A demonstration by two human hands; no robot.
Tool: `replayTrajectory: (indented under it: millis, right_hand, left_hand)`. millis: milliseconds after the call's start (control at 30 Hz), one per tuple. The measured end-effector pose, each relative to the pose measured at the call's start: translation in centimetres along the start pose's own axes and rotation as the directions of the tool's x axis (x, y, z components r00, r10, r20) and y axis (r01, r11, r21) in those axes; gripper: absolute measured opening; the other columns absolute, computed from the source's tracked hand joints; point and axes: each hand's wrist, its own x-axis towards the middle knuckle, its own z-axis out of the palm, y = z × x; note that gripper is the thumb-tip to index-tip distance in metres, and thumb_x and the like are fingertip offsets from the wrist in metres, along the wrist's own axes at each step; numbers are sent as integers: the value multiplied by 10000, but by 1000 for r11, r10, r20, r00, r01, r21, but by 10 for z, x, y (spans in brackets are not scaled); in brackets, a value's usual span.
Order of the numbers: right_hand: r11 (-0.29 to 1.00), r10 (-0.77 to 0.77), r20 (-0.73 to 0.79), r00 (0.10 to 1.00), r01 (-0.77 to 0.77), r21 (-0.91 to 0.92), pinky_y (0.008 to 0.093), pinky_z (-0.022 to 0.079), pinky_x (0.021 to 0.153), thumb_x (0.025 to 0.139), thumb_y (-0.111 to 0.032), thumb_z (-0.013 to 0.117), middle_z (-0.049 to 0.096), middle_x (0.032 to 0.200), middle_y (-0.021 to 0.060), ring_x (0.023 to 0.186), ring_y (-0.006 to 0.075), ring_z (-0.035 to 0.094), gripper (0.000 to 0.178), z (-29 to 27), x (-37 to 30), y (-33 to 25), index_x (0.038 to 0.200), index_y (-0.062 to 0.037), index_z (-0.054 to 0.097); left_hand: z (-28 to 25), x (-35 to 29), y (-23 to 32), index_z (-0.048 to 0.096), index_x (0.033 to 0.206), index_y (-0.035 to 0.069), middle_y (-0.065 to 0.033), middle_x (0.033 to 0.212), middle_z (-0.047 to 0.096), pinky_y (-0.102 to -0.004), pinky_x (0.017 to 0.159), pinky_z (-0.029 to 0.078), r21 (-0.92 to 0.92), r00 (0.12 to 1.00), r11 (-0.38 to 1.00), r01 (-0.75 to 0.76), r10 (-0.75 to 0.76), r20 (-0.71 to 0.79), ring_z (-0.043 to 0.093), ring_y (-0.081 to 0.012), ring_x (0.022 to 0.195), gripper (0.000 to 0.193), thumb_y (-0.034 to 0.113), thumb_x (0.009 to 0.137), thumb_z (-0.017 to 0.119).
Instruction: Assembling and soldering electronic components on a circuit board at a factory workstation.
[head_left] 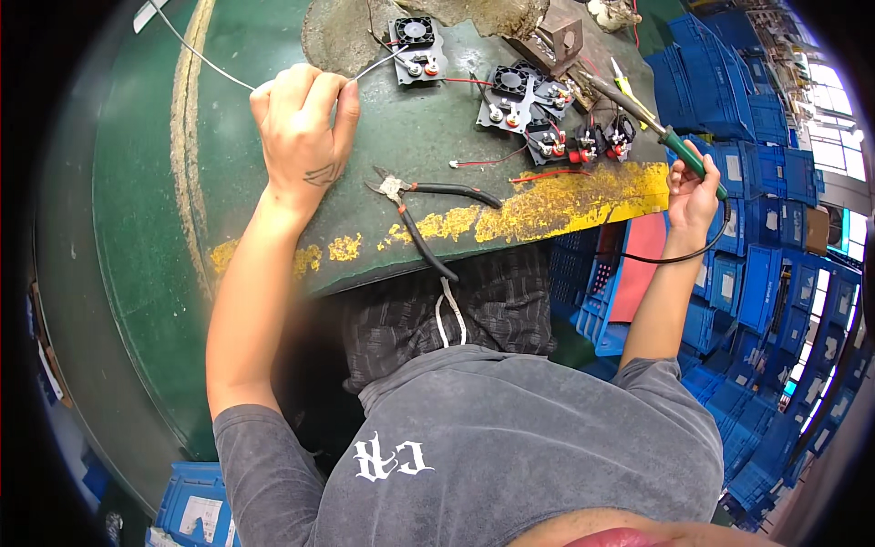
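My left hand (303,132) is closed on a thin grey solder wire (378,64). The wire's short end points at a metal plate with a small black fan (415,33) and two screw terminals. My right hand (693,193) grips the green handle of a soldering iron (682,150). Its long metal shaft slants up and left, with the tip near a rusty metal holder (550,46). Between my hands lie wire cutters (401,190) with black handles, jaws apart, handles hanging partly over the table edge.
Several more fan assemblies (512,105) with red and black wires cluster right of centre. Loose red wires (547,175) lie near the worn yellow edge of the green table (137,173). Blue bins (729,109) are stacked at the right, and the iron's black cord (661,260) loops below my right hand.
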Motion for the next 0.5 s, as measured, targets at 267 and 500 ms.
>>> replayTrajectory:
  millis: [267, 500]
  right_hand:
    - [999, 31, 7, 1000, -31, 13, 233, 416, 524, 1051, -373, 483, 678, 780, 91, 646, 134, 583, 483, 11, 6, 11, 1237, 22, 688]
    - [994, -41, 74, 996, 48, -101, 232, 437, 536, 1061, -352, 471, 691, 801, 105, 635, 129, 593, 479, 9, 4, -3, 1253, 36, 677]
  left_hand:
    - [0, 1, -2, 673, 882, 97, -23, 859, 593, -356, 857, 353, 9, 1000, 1000, 4, -4, 11, 578, -206, 844, 93, 170, 892, 730]
    - [1, 1, -1, 672, 880, 97, -21, 863, 596, -353, 855, 350, 17, 1000, 1000, -4, 4, 21, 576, -204, 839, 95, 172, 891, 729]
